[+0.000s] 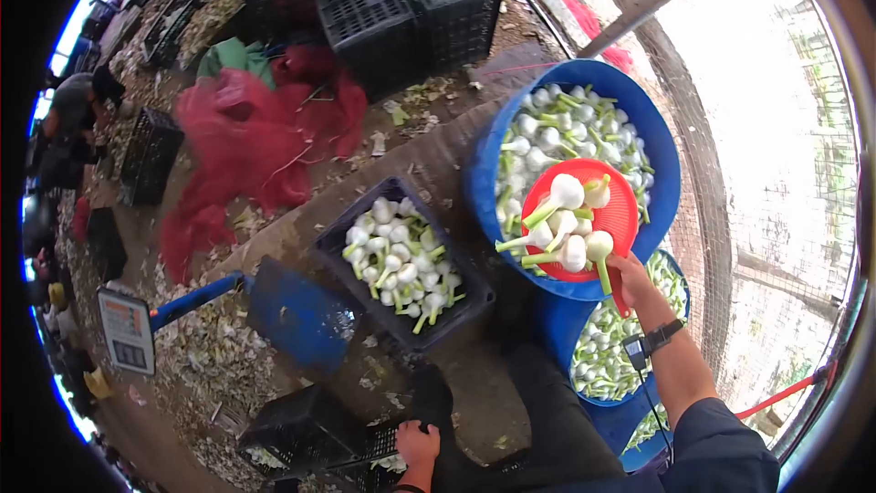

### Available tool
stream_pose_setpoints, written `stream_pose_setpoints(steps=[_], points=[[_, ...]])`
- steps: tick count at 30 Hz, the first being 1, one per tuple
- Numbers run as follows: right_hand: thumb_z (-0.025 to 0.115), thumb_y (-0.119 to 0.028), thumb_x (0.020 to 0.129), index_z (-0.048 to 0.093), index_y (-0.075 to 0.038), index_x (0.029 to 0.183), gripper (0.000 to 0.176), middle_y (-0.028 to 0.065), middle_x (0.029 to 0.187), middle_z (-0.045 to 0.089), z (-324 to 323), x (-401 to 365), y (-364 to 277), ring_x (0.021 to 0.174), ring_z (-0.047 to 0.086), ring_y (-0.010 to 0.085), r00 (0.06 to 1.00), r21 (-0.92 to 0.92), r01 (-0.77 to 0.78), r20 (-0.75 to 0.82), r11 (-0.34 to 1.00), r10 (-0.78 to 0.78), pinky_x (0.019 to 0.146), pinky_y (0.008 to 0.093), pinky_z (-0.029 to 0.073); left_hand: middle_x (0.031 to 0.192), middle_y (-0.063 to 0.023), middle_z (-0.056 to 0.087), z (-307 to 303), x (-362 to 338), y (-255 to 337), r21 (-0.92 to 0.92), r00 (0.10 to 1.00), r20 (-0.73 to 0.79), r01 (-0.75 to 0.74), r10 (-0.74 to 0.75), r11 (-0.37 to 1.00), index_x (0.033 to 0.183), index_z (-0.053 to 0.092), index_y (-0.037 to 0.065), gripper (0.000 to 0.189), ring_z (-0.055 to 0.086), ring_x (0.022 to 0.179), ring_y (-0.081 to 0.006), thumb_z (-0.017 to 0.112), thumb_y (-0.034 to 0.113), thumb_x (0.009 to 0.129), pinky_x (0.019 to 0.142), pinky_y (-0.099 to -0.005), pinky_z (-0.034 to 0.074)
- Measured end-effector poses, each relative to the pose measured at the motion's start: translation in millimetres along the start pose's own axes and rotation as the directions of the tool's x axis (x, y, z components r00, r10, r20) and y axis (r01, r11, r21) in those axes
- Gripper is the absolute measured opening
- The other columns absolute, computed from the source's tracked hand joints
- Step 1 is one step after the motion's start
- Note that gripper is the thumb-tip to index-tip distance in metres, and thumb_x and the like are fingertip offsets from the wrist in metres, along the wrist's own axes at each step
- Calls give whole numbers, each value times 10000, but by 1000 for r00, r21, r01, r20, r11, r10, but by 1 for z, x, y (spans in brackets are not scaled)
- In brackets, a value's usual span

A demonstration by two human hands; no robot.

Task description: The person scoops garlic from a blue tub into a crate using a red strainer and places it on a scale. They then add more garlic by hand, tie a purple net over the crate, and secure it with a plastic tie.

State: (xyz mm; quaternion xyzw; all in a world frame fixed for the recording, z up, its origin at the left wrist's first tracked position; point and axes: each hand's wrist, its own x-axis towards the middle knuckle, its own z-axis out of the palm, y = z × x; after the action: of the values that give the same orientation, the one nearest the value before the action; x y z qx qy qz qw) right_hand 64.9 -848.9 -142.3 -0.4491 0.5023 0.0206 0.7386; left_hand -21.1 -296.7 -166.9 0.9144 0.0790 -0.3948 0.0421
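The right hand [628,274] grips a red scoop [622,215] of bulbs [566,192] over the blue barrel [663,160], right of centre. At bottom centre, the left hand [417,443] curls on the rim of a crate [301,436].

The right hand [630,276] is reaching forward and up, its fingers wrapping tightly around the handle of a red scoop [584,219]. Its bare forearm [680,379] is stretching out from a dark sleeve [721,443], with a black strap [659,336] circling the wrist. The left hand [417,443] is sitting low and close to the body, knuckles up, fingers curling onto a black crate [301,434]; its grip is not showing clearly.
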Motion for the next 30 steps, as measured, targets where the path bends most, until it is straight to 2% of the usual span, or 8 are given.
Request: stream_pose_setpoints(steps=[9,10,11,13,16,20,25,30], points=[[570,-48,868,429,-43,1363,515,101,1101,655,180,-46,42,942,658,182,997,-262,-3,79,965,25,808,333,544,1097,-110,608,3,-1,-32,-127,999,40,28,-23,991,984,666,68,338,566,1034,-324,676,322,761,870,-462,480],[584,-72,844,313,-52,1451,665,117,1103,642,209,-48,45,889,666,224,1000,-405,2,13,914,3,755,374,556,1097,-110,608,5,-1,-35,-137,999,44,33,-27,990,984,666,68,338,566,1034,-324,676,322,761,870,-462,480],[585,-74,819,272,-67,1472,724,139,1162,611,217,-23,83,885,655,252,953,-514,288,65,808,-297,748,369,549,1094,-110,609,5,-2,-38,-148,998,49,52,-45,988,983,666,69,336,568,1032,-323,675,320,760,864,-461,482],[558,-91,829,88,-12,1516,835,306,1355,462,273,-15,101,1195,529,424,922,-835,182,-38,519,-384,1015,436,419,1092,-109,609,8,-6,-46,-160,995,63,81,-72,984,982,665,70,333,570,1030,-322,675,317,759,858,-460,483],[546,-98,847,33,-18,1521,852,331,1346,465,302,19,145,1170,533,457,936,-802,-33,-234,597,-262,1025,450,402,1077,-109,610,8,-6,-52,-164,999,27,49,-45,985,974,660,71,325,574,1021,-320,678,312,756,849,-458,486],[550,-112,855,43,-59,1533,848,306,1273,513,266,33,189,1064,576,486,905,-816,76,-185,574,-383,993,473,430,1053,-109,609,7,-8,-58,-227,999,8,48,-48,973,966,651,72,314,575,1010,-321,680,298,750,838,-459,488],[561,-66,846,157,-175,1526,798,142,1243,561,245,8,171,890,637,299,967,-556,-119,-254,823,-32,556,374,547,1043,-112,609,3,-5,-56,-251,998,16,66,-64,966,965,647,66,314,575,1000,-324,681,287,744,830,-456,490],[550,-31,839,303,-201,1440,671,86,1185,567,219,2,162,815,608,200,992,-493,-103,-112,864,54,423,271,460,1035,-112,606,6,-5,-59,-260,999,-14,31,-36,965,981,647,64,324,573,999,-322,686,289,751,822,-459,492]])
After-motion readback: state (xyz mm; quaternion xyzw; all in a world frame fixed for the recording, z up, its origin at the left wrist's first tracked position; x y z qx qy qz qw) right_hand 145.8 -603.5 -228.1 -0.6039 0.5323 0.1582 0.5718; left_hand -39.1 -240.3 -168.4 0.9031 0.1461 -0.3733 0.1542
